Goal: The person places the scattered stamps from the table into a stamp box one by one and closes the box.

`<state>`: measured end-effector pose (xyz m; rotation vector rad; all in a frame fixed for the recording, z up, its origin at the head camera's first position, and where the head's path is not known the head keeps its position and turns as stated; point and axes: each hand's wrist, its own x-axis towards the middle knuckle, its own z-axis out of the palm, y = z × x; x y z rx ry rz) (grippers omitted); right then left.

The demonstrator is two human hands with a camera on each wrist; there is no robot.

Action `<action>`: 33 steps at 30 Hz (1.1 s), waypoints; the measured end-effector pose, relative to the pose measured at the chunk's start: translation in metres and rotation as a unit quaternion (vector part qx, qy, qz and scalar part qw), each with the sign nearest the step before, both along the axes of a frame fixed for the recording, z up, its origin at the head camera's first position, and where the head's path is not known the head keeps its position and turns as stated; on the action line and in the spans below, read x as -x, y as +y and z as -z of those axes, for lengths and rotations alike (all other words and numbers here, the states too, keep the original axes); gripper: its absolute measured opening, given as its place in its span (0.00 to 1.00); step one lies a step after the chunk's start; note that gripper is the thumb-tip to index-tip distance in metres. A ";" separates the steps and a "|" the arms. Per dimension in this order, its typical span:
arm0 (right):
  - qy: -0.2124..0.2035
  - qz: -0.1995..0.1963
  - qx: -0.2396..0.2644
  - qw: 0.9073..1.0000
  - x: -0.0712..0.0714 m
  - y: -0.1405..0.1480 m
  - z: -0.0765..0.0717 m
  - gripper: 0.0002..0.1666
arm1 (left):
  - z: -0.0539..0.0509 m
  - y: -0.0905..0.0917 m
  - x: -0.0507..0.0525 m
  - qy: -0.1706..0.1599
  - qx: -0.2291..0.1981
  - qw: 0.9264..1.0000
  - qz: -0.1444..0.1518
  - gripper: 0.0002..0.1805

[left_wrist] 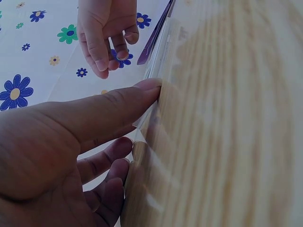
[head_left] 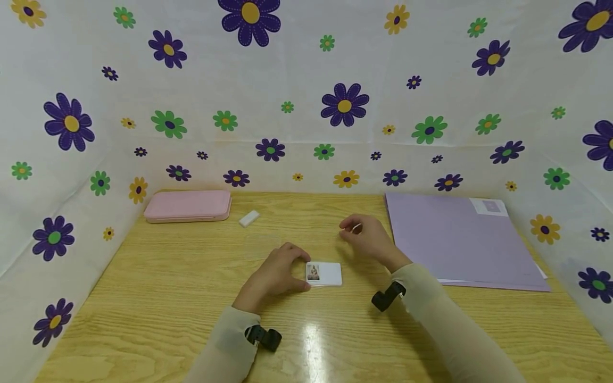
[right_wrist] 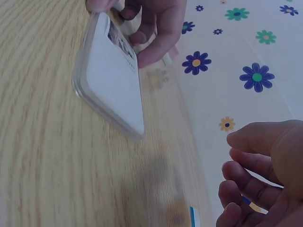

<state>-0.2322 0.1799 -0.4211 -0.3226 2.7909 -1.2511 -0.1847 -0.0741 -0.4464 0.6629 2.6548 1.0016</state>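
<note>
A small white card [head_left: 330, 273] with a picture at its left end lies flat on the wooden table, and clear layers show along its edge [right_wrist: 109, 117] in the right wrist view. My left hand [head_left: 275, 270] holds its left end, thumb on the near side and fingers on the far side. To the right, my right hand [head_left: 370, 238] hovers above the table, apart from the card. Its fingers [right_wrist: 253, 182] curl loosely in the right wrist view, and I see nothing held between them. In the left wrist view my left thumb [left_wrist: 113, 106] touches the clear edge.
A pink case [head_left: 189, 206] lies at the back left, with a small white block [head_left: 249, 218] beside it. A faint clear sheet [head_left: 263, 244] lies behind my left hand. At the right is a purple folder [head_left: 460, 239] with paper underneath. Flowered cloth [head_left: 287, 69] encloses the table's back and sides.
</note>
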 end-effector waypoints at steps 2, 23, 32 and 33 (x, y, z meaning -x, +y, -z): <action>0.001 0.008 -0.007 1.000 0.003 0.004 0.000 0.09 | -0.001 0.000 0.000 0.002 -0.001 1.000 0.002 0.28; -0.029 0.023 -0.008 0.999 0.024 0.036 0.003 0.15 | -0.001 0.000 -0.001 0.000 -0.003 1.000 0.002 0.28; -0.058 0.043 -0.012 0.997 0.030 0.044 0.006 0.17 | 0.000 0.000 -0.001 -0.003 0.000 1.000 0.000 0.28; -0.059 0.044 -0.014 0.997 0.030 0.045 0.006 0.17 | 0.000 0.000 -0.001 -0.003 0.001 1.000 0.000 0.28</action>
